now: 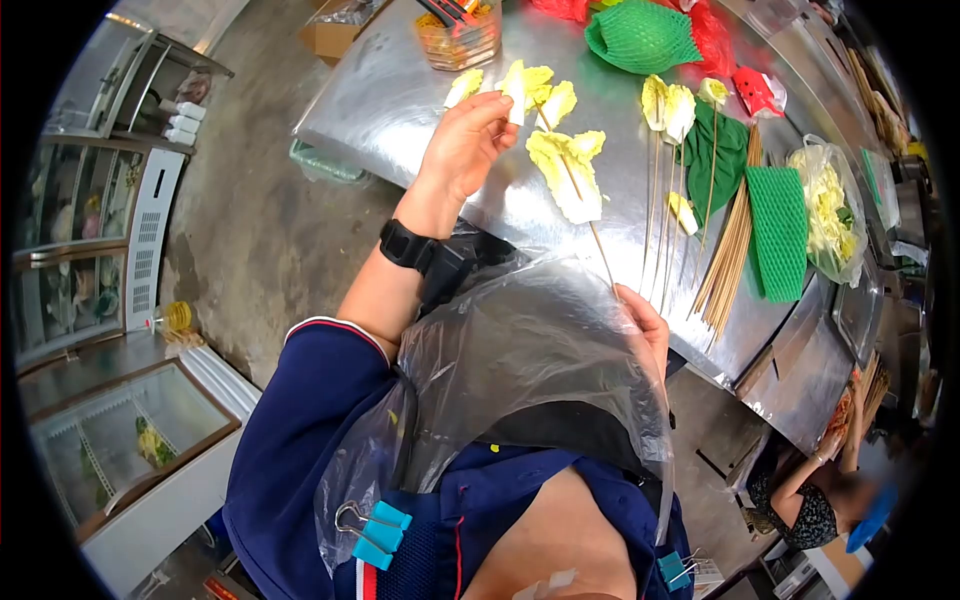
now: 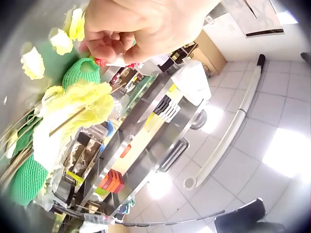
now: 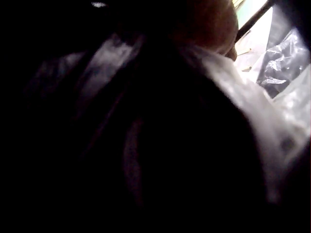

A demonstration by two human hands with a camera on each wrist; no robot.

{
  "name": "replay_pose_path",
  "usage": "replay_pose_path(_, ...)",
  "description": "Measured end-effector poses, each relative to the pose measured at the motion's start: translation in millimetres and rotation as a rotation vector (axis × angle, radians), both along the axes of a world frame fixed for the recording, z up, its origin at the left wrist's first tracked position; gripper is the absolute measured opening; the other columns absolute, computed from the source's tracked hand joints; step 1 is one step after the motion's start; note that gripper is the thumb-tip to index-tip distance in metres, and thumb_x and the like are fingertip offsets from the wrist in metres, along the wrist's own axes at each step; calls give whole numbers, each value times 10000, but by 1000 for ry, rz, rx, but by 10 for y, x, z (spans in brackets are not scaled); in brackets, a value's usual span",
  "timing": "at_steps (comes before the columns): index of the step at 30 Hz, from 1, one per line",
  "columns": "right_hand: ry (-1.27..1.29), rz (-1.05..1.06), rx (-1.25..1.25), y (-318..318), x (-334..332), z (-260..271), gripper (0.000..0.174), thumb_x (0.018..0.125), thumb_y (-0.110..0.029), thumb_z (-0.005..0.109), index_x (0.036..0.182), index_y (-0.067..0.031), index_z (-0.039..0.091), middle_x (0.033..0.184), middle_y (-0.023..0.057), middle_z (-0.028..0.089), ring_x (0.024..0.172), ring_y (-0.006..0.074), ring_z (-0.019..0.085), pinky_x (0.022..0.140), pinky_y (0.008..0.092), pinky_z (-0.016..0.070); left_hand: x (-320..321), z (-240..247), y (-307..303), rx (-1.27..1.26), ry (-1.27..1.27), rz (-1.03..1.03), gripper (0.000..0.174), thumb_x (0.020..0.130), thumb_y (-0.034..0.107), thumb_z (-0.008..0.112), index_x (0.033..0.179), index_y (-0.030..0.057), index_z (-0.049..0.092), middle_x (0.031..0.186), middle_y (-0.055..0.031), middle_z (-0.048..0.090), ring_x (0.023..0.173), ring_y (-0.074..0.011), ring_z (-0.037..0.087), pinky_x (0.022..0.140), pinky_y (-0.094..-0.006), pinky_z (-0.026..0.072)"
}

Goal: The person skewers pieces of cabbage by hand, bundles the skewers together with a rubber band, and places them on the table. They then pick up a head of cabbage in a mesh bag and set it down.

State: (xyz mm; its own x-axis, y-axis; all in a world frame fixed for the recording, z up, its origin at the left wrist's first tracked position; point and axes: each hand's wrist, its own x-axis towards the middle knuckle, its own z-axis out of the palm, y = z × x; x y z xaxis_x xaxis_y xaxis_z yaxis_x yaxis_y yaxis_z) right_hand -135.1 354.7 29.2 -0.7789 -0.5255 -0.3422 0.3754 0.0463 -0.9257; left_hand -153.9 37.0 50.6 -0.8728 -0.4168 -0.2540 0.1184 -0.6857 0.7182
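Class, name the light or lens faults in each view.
Head view: bowed edges, black corners, glare on the metal table. Left wrist view: ceiling lights blown out white, the skewered leaf's pale part washed out. Right wrist view: mostly black, the pale plastic blurred.

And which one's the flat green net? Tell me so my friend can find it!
On the shiny metal table, find the bundle of thin sticks. The flat green net lies beside it, between the sticks and the clear bag of yellow leaves. It's straight-edged, unlike the puffy green net.
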Motion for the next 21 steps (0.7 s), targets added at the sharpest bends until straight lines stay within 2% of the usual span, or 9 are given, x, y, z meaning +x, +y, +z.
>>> replay_pose_path(4, -14, -1, -6, -18, 10, 55, 295, 873, -78, 568, 1150, 22, 562, 981, 34, 631, 846, 62, 564, 740, 189, 435, 17, 39, 19, -11, -5, -11, 90, 846, 98, 596, 927, 69, 569, 826, -1, 580, 735, -119, 541, 565, -212, 400)
replay_pose_path(10, -22, 10, -9, -17, 24, 89, 303, 865, -64, 569, 1157, 18, 560, 1002, 37, 627, 864, 65, 564, 759, 195, 434, -3, 28, 40, -40, 46, 14, 113, 851, 122, 599, 937, 54, 572, 862, -12, 601, 778, -119, 553, 566, -214, 396)
replay_pose_path(16, 0, 20, -5, 1, 22, 70, 299, 859, -59, 573, 1149, 10, 571, 1005, 34, 628, 869, 67, 564, 767, 200, 437, -22, 120, 68, -107, 79, -6, 126, 855, 148, 605, 932, 53, 576, 833, -11, 607, 748, -111, 562, 572, -214, 405)
replay_pose_path(21, 4, 17, 10, -1, 17, 61, 304, 861, -64, 571, 1156, 7, 569, 1008, 35, 628, 876, 72, 564, 776, 203, 436, -38, 149, 118, -280, 79, 45, 143, 841, 184, 630, 882, 57, 581, 802, -8, 603, 706, -96, 562, 599, -221, 435)
